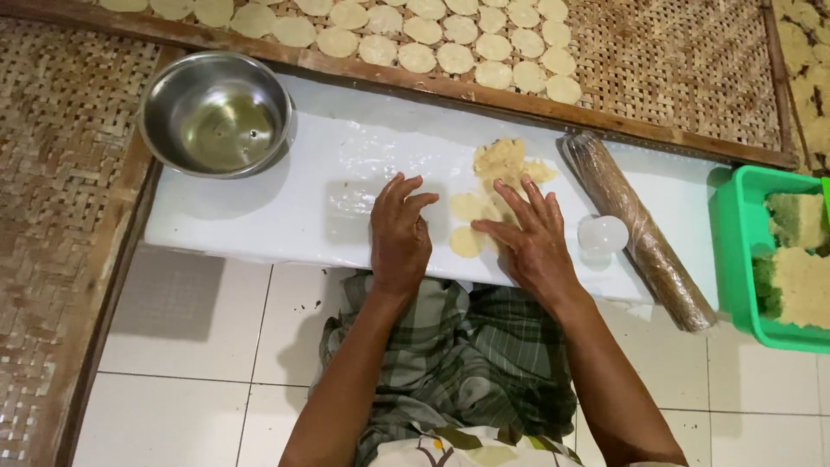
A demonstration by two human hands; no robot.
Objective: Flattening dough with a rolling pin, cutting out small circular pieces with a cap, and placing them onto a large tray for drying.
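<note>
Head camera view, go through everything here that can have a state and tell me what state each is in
left hand, open, flat on the white board
right hand, open, fingers on the flattened dough
steel bowl, upright, a little liquid inside
rolling pin, wrapped in film, lying idle
dough discs, cut, laid in rows on the woven tray
green crate, holds dough blocks

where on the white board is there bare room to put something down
Bare board lies between the bowl and the left hand, and along the far edge above both hands. It is crowded from the dough and right hand across to the cup and roller.
</note>
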